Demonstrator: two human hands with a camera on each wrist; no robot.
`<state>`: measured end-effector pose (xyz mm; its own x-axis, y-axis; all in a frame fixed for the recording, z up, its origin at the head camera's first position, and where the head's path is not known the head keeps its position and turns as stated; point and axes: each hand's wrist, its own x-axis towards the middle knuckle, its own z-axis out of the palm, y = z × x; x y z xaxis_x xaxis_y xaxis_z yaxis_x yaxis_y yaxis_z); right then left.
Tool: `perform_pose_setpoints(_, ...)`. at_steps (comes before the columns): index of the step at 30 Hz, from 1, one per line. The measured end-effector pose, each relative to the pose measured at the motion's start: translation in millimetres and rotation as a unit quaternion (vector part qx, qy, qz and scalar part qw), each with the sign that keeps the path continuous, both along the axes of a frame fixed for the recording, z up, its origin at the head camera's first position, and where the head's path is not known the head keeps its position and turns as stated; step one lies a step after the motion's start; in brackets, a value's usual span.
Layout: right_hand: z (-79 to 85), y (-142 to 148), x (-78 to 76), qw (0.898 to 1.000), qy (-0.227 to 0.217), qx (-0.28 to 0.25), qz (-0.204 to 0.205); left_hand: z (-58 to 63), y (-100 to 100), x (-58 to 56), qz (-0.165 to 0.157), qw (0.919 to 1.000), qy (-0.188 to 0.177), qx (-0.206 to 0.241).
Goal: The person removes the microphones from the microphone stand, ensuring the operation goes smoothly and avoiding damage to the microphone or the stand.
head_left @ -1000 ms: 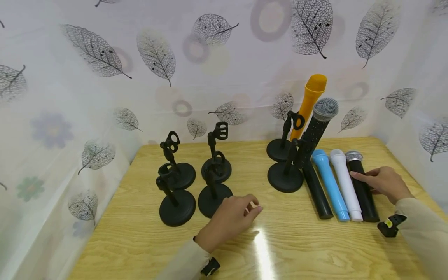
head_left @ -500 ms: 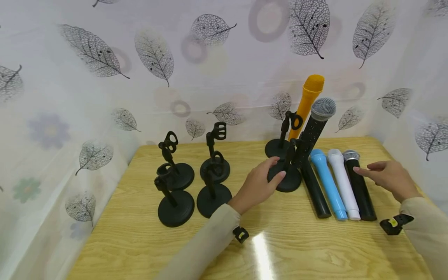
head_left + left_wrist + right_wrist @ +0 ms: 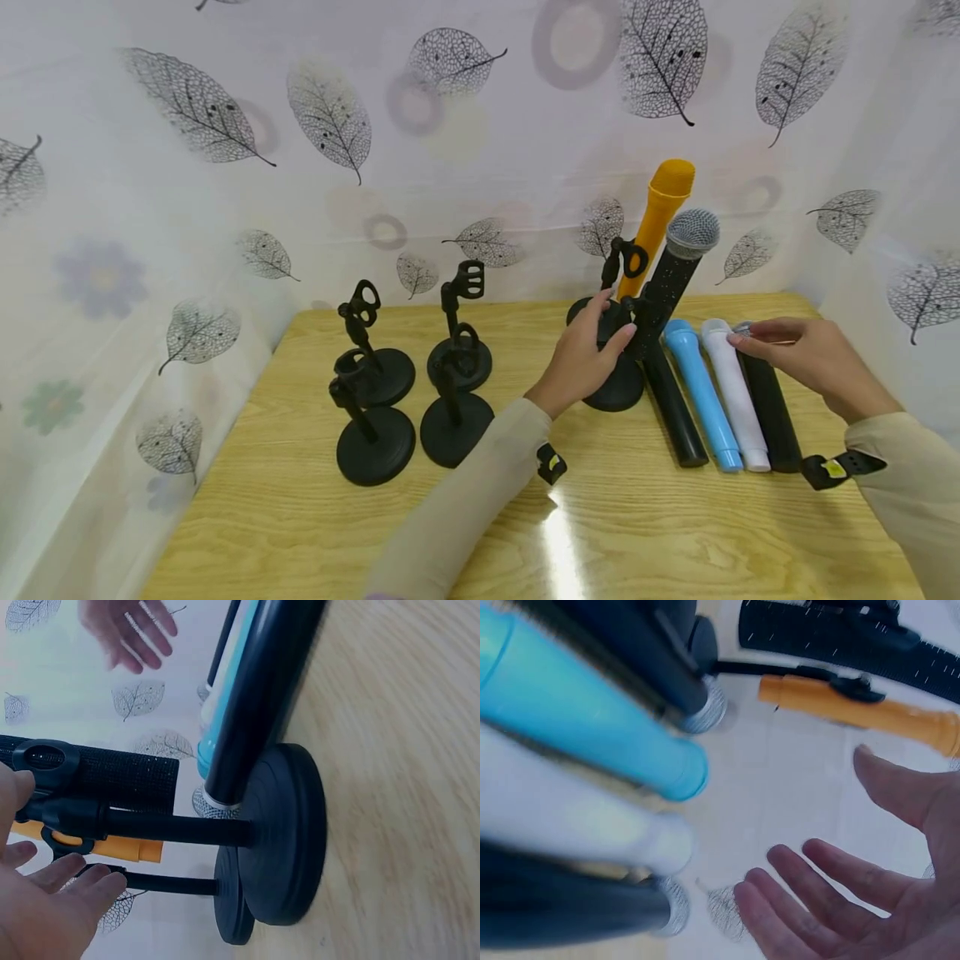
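Note:
My left hand (image 3: 581, 362) reaches to the front right microphone stand (image 3: 618, 387), thumb and fingers spread on either side of its upper part; the left wrist view shows no firm grip. That stand carries a speckled black microphone (image 3: 667, 287) with a silver mesh head, tilted. Behind it, a yellow microphone (image 3: 660, 221) leans in another stand (image 3: 611, 265). My right hand (image 3: 817, 358), fingers extended and apart in the right wrist view, hovers above the heads of a white microphone (image 3: 738, 400) and a black silver-headed microphone (image 3: 772, 417), partly hiding the latter.
A light blue microphone (image 3: 705, 400) and another black microphone (image 3: 678, 417) lie beside the white one. Several bare black stands (image 3: 375, 446) with clips stand on the left of the wooden table (image 3: 300, 533). A leaf-patterned curtain (image 3: 337, 208) hangs behind.
My left hand has moved right and away from me, from beside the bare stands to the front right stand. The right hand has shifted left and up from the black microphone toward the white one.

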<state>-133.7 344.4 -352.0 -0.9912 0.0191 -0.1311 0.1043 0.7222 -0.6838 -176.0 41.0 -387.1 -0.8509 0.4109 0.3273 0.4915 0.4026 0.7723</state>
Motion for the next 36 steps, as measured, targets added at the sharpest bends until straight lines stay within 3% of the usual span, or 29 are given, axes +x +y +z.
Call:
perform_pose_setpoints(5, 7.3, -16, 0.0, 0.999, 0.047, -0.016, -0.005, 4.3, 11, -5.3, 0.013, 0.9999, 0.009, 0.003)
perform_pose_setpoints(11, 16.1, -35, 4.7, 0.993, 0.098, -0.064, -0.009, 4.0, 18, -8.7, 0.026, 0.9983, 0.045, 0.027)
perform_pose_setpoints(18, 24.3, -52, 4.3, 0.987, 0.139, -0.078, -0.001, 3.3, 17, -11.5, 0.014, 0.9972, 0.068, 0.029)
perform_pose_setpoints(26, 29.1, -66, 6.7, 0.983, 0.163, -0.081, -0.007, 1.9, 15, -11.1, 0.005, 0.9982, 0.06, -0.002)
perform_pose_setpoints(36, 35.1, -80, 8.8, 0.979, 0.175, -0.107, 0.0, 0.4, 7, -5.3, 0.004, 0.9947, 0.087, -0.054)
